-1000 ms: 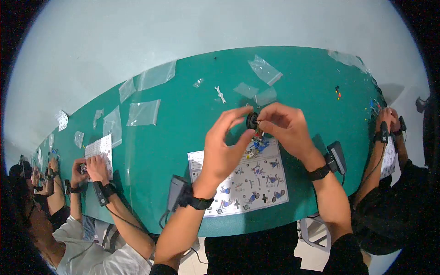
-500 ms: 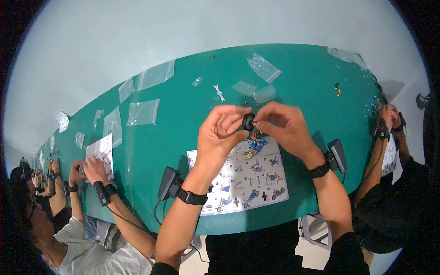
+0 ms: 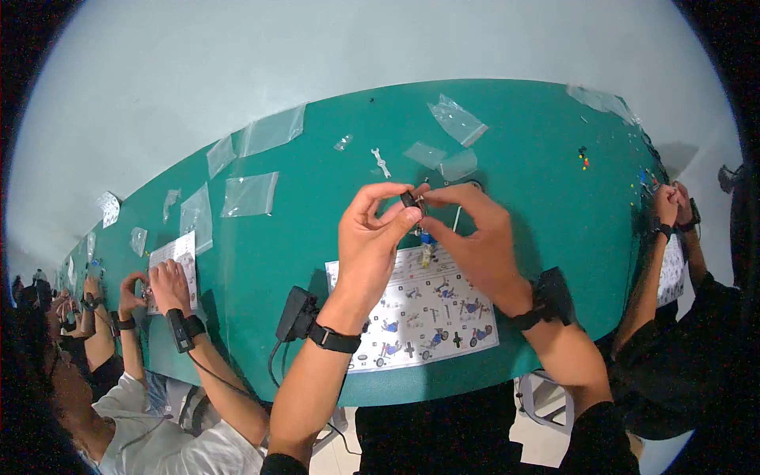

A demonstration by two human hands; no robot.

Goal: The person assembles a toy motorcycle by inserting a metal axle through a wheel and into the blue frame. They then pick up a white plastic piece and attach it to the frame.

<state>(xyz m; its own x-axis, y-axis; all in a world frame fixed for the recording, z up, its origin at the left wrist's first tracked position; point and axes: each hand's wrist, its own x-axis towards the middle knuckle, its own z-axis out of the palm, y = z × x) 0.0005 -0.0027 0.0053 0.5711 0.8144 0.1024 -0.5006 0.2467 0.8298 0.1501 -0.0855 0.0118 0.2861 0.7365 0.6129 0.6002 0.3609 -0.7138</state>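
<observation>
My left hand (image 3: pixel 372 237) pinches a small black wheel (image 3: pixel 408 199) between thumb and fingers. Close against it, my right hand (image 3: pixel 484 237) has its fingers curled around a small toy model (image 3: pixel 427 241) with blue and pale yellow parts, whose upper part the fingers mostly hide. The wheel touches or nearly touches the metal pieces at the model's top; the exact joint is too small to make out. Below both hands lies a printed instruction sheet (image 3: pixel 427 317) with pictures of model vehicles. A thin pale rod (image 3: pixel 457 218) shows beside the right fingers.
A white flat wrench (image 3: pixel 381 162) lies beyond my hands, near clear plastic bags (image 3: pixel 457 120). Small coloured parts (image 3: pixel 584 158) sit at the right. Co-workers' hands (image 3: pixel 168 286) work at the left and other hands (image 3: pixel 671 204) at the right. Cabled black devices (image 3: pixel 298 314) are strapped to my wrists.
The wheel has moved slightly left and up and turned more edge-on. My right hand has shifted left and rotated, bringing its fingers nearer the wheel. The blue part hangs more upright.
</observation>
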